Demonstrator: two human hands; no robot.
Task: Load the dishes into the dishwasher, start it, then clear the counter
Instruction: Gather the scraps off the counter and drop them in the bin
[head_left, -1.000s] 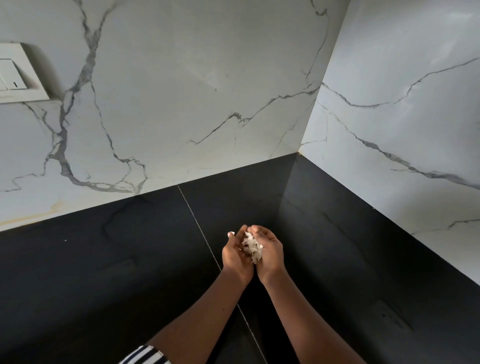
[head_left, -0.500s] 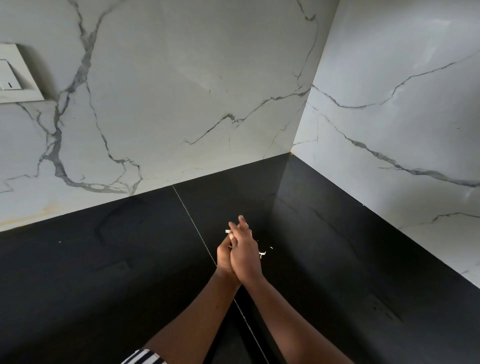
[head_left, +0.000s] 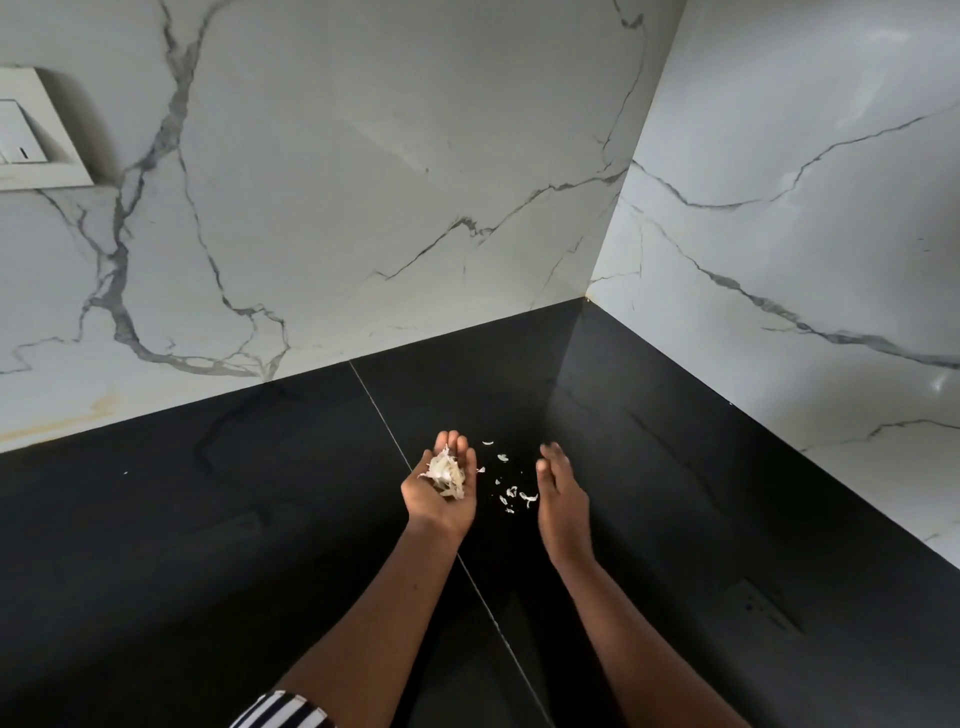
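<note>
1. The left hand (head_left: 441, 493) is held palm up and lightly cupped over the black desk (head_left: 208, 519), out from its far right corner. A small pile of white flakes (head_left: 445, 472) lies in its palm. What the flakes are is hard to make out.
2. The right hand (head_left: 561, 499) is spread and holds nothing, its palm turned toward the left one. Its fingertips (head_left: 550, 454) are blurred.
3. The two hands are apart. Loose flakes (head_left: 511, 493) lie scattered on the desk between them.
4. A thin pale seam (head_left: 384, 415) runs across the desk and passes under the left forearm.
5. A white switch plate (head_left: 36, 140) on the marble wall (head_left: 363, 182) is cut off by the left edge of the view.
6. Only a strip of striped sleeve (head_left: 280, 712) shows at the bottom edge.
</note>
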